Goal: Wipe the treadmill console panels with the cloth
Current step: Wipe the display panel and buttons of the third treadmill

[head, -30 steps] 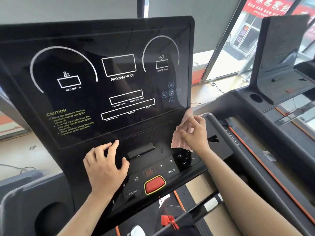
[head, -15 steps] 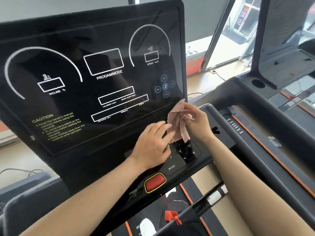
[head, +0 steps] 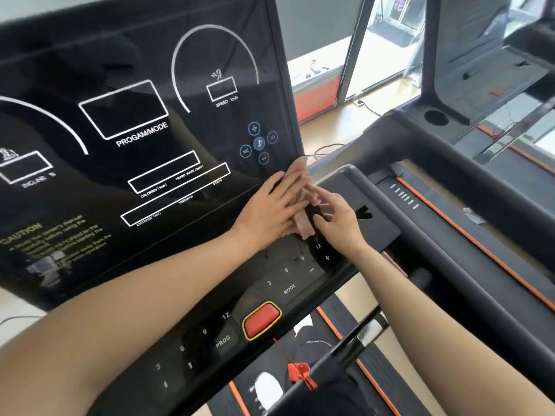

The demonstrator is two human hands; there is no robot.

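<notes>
The black treadmill console has a glossy display panel (head: 150, 70) and, below it, a sloped button panel (head: 285, 280). A crumpled pink cloth (head: 304, 230) lies against the display's lower right corner. My left hand (head: 270, 211) rests flat on the cloth with its fingers stretched out, pressing it to the panel. Most of the cloth is hidden under that hand. My right hand (head: 339, 223) is just right of the cloth, fingers spread, with the fingertips touching its edge.
A red stop button (head: 261, 321) with a yellow rim sits low on the button panel. A red safety clip (head: 301, 375) hangs below it. The right handrail (head: 435, 265) runs beside my right arm. Another treadmill (head: 480, 70) stands to the right.
My left hand has moved up and right from the buttons onto the cloth and now presses it flat. My right hand has loosened its pinch on the cloth. The view has shifted closer.
</notes>
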